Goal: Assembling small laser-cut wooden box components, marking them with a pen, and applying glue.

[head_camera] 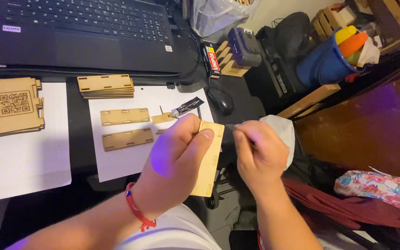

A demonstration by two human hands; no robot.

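Pale laser-cut wooden panel [209, 157] stands upright, pinched in the left hand [177, 157]; the right hand [260, 153], fingers curled around a thin dark tool [231, 126], touches its edge.

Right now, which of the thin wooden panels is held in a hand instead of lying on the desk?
The slotted rectangular panel gripped upright in the left hand. The two similar panels lie flat on the white paper.
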